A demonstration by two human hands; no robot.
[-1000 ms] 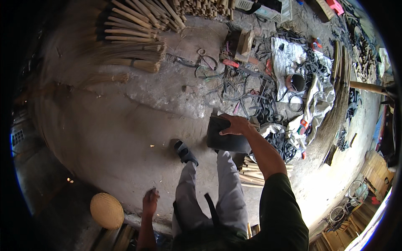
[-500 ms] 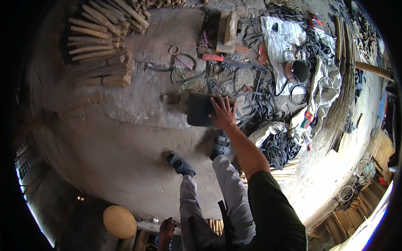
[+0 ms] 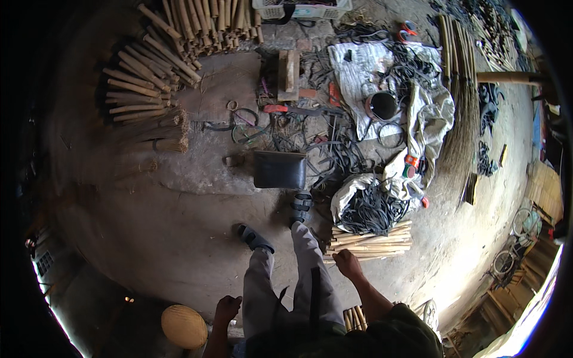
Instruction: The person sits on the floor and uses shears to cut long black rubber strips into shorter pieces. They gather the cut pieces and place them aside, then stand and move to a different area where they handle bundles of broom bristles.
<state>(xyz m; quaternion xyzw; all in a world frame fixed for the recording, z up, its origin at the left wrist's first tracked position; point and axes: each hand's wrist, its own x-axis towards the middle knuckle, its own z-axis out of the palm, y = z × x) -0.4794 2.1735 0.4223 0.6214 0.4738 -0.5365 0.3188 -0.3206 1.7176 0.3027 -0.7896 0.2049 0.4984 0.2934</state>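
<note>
My right hand (image 3: 347,264) hangs with fingers curled beside my right leg, over the near edge of a stack of cut bamboo sticks (image 3: 379,243); nothing shows in it. On the left, my left hand (image 3: 228,308) hangs by my left thigh, fingers also curled with nothing visible in them. In front of my feet stands a low black padded stool (image 3: 279,171), touched by neither hand. Beyond it lies a long blade with a red handle (image 3: 276,108). An open white sack (image 3: 343,200) holds tangled black strips (image 3: 379,206).
Bundles of bamboo sticks (image 3: 140,77) and thin brush bundles (image 3: 170,134) lie at the far left. A wooden block (image 3: 289,74) and a round tub (image 3: 382,106) stand ahead among loose strips. Long thin stalks (image 3: 462,125) line the right. A round woven basket (image 3: 184,327) sits at lower left.
My right hand has left the black stool, where it lay with spread fingers, and dropped back to my right side. I stand more upright, and the view has shifted.
</note>
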